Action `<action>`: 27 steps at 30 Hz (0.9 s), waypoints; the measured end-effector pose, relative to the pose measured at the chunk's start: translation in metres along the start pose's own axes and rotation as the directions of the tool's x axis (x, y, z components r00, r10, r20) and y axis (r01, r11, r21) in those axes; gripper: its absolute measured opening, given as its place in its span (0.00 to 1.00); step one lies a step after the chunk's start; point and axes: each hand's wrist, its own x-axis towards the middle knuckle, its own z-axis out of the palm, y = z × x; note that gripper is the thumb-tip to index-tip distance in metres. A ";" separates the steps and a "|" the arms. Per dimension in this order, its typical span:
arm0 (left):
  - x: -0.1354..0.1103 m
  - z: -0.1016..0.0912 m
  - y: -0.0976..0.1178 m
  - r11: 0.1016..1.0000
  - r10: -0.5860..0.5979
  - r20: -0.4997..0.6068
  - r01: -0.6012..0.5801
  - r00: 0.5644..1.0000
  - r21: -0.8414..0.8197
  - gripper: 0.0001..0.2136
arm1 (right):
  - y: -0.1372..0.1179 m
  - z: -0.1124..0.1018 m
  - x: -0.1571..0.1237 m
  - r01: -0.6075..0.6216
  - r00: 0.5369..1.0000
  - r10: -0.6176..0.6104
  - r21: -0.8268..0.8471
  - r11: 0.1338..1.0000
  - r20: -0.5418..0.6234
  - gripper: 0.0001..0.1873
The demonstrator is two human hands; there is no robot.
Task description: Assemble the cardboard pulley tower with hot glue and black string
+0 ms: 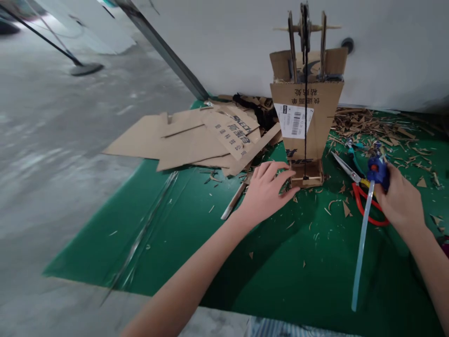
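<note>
My left hand [264, 189] is at the left side of a small cardboard tray [307, 181], thumb and fingers apart; whether the fingertips touch it I cannot tell. Behind the tray stands a tall cardboard box [319, 112] with a white label. On top of it, two cardboard uprights carry a wheel [304, 28] on a wooden stick. A black cord [306, 126] runs from the wheel down to the tray. In my right hand [403, 196] is a blue glue gun [379, 172], a long translucent glue stick [363, 252] sticking out of its back towards me.
Red-handled scissors [359, 187] lie beside the glue gun. Cardboard sheets [189, 140] are piled to the left, near a craft knife-like tool [233, 201]. Cardboard scraps [368, 124] litter the green tabletop [175, 243]. A white wall [224, 51] rises behind.
</note>
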 end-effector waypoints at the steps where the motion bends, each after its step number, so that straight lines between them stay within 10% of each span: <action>1: 0.002 0.001 0.004 1.000 -0.015 -0.002 0.015 1.000 0.006 0.14 | 0.001 -0.001 0.000 -0.015 1.000 0.015 -0.016 1.000 -0.004 0.26; 27: 0.015 0.022 0.011 0.996 -0.061 0.002 0.061 0.998 -0.063 0.07 | 0.008 0.020 -0.008 0.039 0.999 -0.037 -0.157 0.987 0.017 0.28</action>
